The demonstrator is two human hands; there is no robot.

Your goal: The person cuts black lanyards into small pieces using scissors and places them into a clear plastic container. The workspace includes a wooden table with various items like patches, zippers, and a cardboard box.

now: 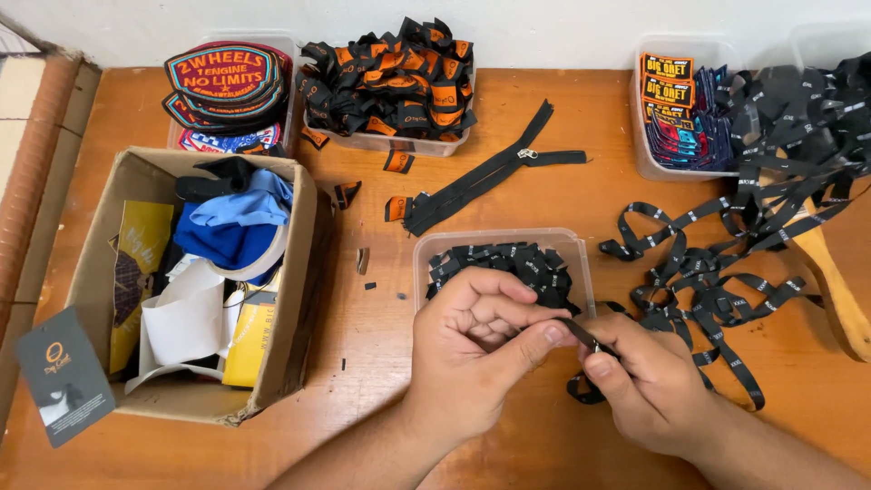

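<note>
My left hand (476, 340) and my right hand (649, 381) meet near the table's front edge. Both pinch the end of a narrow black label ribbon (581, 334), held taut between thumbs and forefingers. The ribbon trails from my right hand into a tangled heap of black ribbon (717, 272) on the right. Just beyond my hands stands a clear plastic tub (497, 238) filled with small cut black labels (517, 263).
An open cardboard box (290, 299) with blue cloth and papers stands at left. At the back are stacked embroidered patches (222, 82), a tub of black-and-orange labels (390, 82) and a tub of woven patches (676, 109). A black zipper (490, 177) lies mid-table. A wooden handle (839, 290) lies at right.
</note>
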